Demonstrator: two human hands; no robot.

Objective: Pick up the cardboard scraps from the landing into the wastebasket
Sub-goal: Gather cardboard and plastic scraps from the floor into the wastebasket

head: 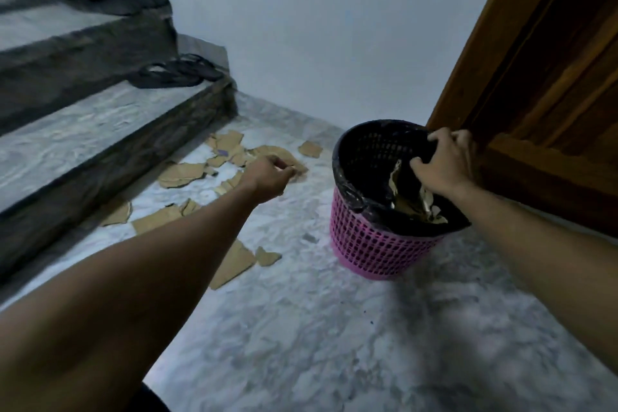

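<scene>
Flat brown torn cardboard scraps [180,174] lie by the steps; some sit in the pink plastic wastebasket [374,244]. They look light and bendy, so pinch an edge. The left hand [267,177] pinches one; the right hand [441,160] grips the black bag [354,197].

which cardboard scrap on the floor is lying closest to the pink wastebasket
The small cardboard scrap lying alone near the wall, just left of the wastebasket. The other scraps lie farther left, toward the stairs.
</scene>
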